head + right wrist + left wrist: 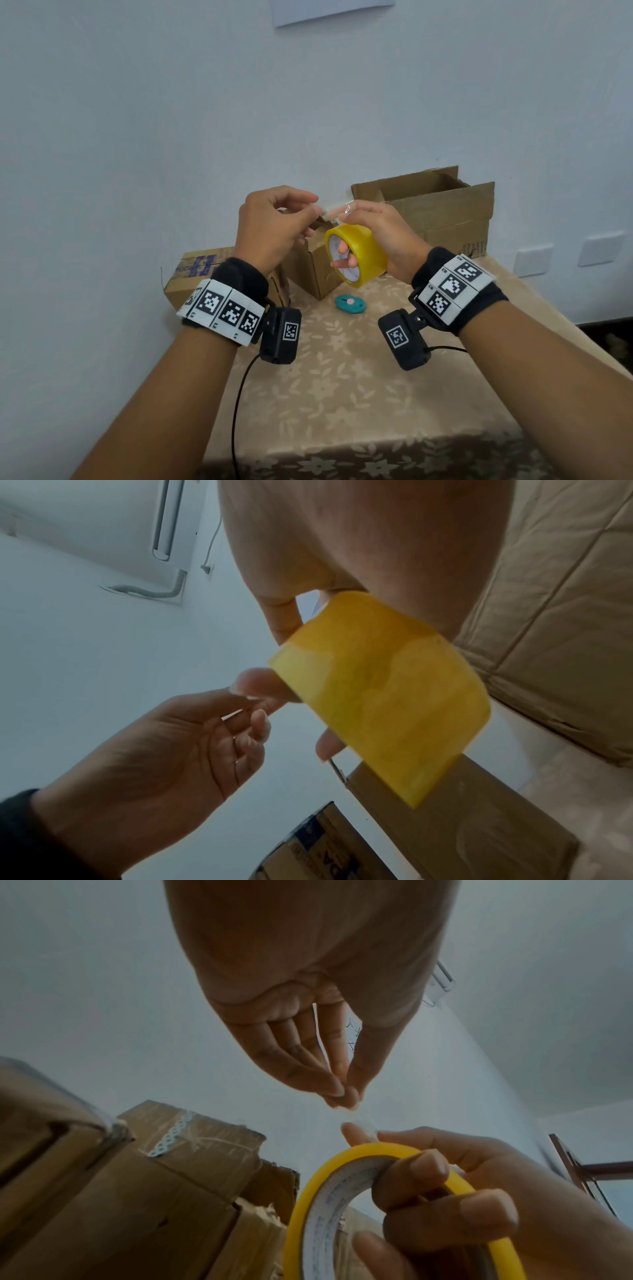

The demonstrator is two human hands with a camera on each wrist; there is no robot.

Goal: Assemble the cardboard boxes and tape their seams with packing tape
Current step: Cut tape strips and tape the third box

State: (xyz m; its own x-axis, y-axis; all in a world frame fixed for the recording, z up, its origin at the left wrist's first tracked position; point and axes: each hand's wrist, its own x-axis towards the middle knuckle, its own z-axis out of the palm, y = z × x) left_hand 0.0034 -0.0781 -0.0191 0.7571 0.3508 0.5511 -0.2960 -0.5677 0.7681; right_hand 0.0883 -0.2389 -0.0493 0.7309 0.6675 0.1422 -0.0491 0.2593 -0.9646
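Above the table, between the two hands: a short clear tape end is stretched from the roll to the left fingertips.
Left fingers: thumb and forefinger are pressed together on that tape end, the other fingers loosely curled behind; a fingertip pinch likely keeps the sticky face off the skin.
Left hand: raised level with the right, just beside it, so the pull would run straight off the roll.
Right fingers: hooked through the core and curled over the rim, thumb on top near where the tape leaves; this probably steadies the roll against the pull.
Right hand: holds the yellow tape roll in the air, on edge, core facing the person.
Small box: on the table just behind and below the roll, top flap not yet taped down as far as I can tell.
Printed box: to its left, closed.
Large box: behind on the right, open at the top.
Teal cutter: lying on the tablecloth near the small box, within reach for cutting the strip.
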